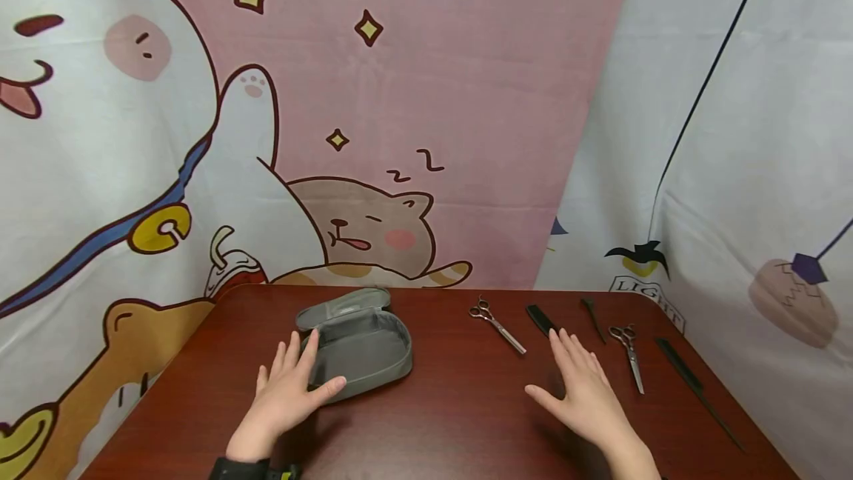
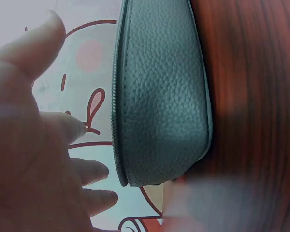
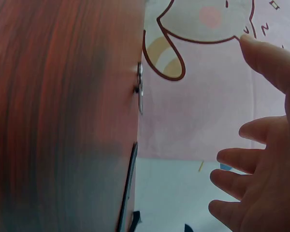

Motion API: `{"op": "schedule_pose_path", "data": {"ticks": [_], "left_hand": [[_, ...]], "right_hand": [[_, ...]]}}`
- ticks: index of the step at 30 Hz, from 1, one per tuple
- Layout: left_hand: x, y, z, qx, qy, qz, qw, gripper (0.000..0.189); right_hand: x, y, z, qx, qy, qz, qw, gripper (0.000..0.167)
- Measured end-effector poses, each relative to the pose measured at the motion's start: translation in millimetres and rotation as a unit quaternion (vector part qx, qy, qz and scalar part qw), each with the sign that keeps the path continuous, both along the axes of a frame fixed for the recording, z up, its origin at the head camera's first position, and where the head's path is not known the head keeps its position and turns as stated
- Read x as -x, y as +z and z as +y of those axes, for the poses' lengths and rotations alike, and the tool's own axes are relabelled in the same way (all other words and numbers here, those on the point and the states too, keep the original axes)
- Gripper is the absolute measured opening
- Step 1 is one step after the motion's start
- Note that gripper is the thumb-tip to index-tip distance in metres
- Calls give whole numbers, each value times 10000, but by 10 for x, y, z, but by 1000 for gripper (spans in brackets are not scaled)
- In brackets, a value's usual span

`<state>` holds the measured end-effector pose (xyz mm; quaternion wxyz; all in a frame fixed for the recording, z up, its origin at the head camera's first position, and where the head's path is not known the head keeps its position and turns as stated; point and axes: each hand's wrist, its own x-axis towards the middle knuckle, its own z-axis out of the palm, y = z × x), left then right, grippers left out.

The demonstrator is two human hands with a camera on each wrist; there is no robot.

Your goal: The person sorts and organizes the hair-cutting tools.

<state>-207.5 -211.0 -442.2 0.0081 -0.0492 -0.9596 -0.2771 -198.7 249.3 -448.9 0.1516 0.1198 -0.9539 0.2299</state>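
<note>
Lower left of centre: left grip (image 1: 285, 395), released, fingers spread, holding nothing, just beside the case (image 1: 380, 378). Case sits on the counter (image 1: 453, 413), lid folded back, mouth up, nothing seen inside. Right of centre: first scissors (image 1: 502, 331), rings at the far end. Next, comb (image 1: 541, 319), near end behind the right grip (image 1: 589, 398), likewise released, thumb out, empty. Then dark tool (image 1: 591, 315), second scissors (image 1: 629, 354), tail comb (image 1: 686, 371) at lower right. Judgement: left best steadies the case wall; right should take scissors by the rings, singly, blades closed.
</note>
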Motion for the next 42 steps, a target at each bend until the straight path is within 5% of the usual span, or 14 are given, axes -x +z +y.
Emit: {"op": "schedule_pose_path", "data": {"ticks": [8, 18, 31, 42], "left_hand": [[31, 56, -30, 193, 156, 57, 9997, 102], [151, 64, -150, -153, 401, 429, 9982, 112], [237, 59, -217, -55, 677, -30, 9977, 103], [301, 52, -231, -137, 806, -243, 9964, 93]], "right_hand": [[61, 72, -242, 308, 470, 160, 9983, 94], [252, 72, -586, 552, 880, -146, 9945, 92], [469, -20, -945, 673, 1114, -488, 9903, 89], [578, -39, -1196, 1041, 1557, -1102, 9761, 90]]}}
